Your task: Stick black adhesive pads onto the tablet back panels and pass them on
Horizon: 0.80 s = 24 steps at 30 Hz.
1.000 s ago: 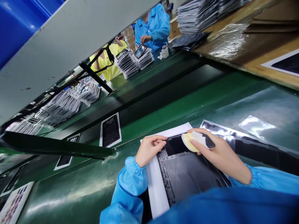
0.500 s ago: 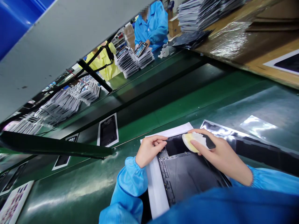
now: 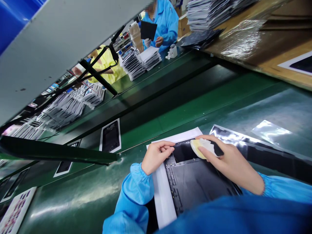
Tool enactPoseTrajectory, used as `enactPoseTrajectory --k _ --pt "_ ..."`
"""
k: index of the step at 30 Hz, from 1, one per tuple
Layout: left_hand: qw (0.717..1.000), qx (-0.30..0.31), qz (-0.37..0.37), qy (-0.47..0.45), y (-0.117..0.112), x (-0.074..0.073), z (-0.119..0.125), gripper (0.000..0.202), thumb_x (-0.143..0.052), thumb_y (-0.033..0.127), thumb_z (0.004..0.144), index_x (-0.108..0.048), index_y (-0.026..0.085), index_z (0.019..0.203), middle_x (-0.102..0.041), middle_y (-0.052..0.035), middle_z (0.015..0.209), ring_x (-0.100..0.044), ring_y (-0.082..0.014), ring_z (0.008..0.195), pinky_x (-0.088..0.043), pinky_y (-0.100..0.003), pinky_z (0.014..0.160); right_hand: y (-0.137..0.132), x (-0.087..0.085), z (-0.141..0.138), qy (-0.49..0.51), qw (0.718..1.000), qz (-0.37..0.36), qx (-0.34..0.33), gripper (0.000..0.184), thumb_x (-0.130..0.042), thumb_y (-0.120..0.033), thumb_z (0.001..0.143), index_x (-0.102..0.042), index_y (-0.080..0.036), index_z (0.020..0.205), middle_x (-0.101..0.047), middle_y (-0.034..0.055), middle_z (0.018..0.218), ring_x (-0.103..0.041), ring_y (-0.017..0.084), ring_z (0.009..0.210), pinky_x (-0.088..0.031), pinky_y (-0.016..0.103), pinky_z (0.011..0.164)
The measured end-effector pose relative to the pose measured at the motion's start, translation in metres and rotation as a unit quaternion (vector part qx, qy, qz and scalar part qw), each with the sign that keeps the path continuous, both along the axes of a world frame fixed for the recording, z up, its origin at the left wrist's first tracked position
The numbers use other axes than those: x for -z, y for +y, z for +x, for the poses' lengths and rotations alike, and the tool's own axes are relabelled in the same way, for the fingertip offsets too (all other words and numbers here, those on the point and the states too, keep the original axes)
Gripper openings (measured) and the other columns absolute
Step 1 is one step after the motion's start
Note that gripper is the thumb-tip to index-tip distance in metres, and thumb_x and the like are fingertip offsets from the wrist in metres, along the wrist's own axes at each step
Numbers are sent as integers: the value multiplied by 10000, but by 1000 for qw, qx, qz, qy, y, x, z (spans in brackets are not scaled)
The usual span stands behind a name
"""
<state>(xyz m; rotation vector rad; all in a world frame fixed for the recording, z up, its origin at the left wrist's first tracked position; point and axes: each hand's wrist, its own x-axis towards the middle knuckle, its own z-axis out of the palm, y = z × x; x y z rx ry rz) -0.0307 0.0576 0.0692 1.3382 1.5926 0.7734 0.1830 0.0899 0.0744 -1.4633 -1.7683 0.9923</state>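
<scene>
A dark flat panel [image 3: 195, 182] lies on a white sheet [image 3: 163, 198] on the green bench in front of me. My left hand [image 3: 156, 157], fingers curled, presses on the panel's upper left edge and the sheet. My right hand [image 3: 229, 162] grips a pale yellow pad [image 3: 201, 146] with a dark piece under the fingers and holds it against the panel's upper right corner. Both arms wear blue sleeves.
A green conveyor [image 3: 170, 107] runs past, carrying dark panels on white sheets [image 3: 110, 136]. Stacks of such panels [image 3: 138, 60] stand across it, where a person in blue [image 3: 163, 19] holds one up. A shiny foil bag [image 3: 243, 143] lies to my right; a grey shelf [image 3: 60, 48] overhangs left.
My hands have hardly moved. The panels on the conveyor have slid left. The person in blue has lifted a dark panel off the stack.
</scene>
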Motion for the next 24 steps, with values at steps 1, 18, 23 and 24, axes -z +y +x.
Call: enactPoseTrajectory --k 1,18,23,24 --pt "1000 1 1 1 0 0 0 351 -698 395 740 -761 124 953 -675 -42 709 -514 -82 541 -438 -201 542 0 0 0 -1 1000 7 -6 283 -464 -407 591 -534 -307 846 -388 -125 329 -283 78 190 -315 243 294" --pt "983 27 64 173 -6 0 4 186 -680 236 799 -761 229 967 -710 15 754 -579 -110 598 -475 -225 660 0 5 0 -51 997 46 -27 278 -438 -429 594 -507 -338 847 -453 -122 324 -303 94 169 -346 256 316" --pt "975 36 95 198 -8 2 5 183 -664 237 823 -754 238 983 -719 11 792 -585 -117 617 -484 -235 680 0 5 -1 -59 997 49 -25 297 -434 -443 590 -508 -335 856 -557 -93 421 -320 94 168 -353 269 325" --pt "974 37 100 202 -9 2 5 186 -660 241 827 -752 238 988 -719 8 797 -584 -117 617 -486 -236 682 0 5 -1 -60 997 49 -25 297 -432 -443 591 -507 -334 857 -582 -86 457 -321 89 168 -355 267 329"
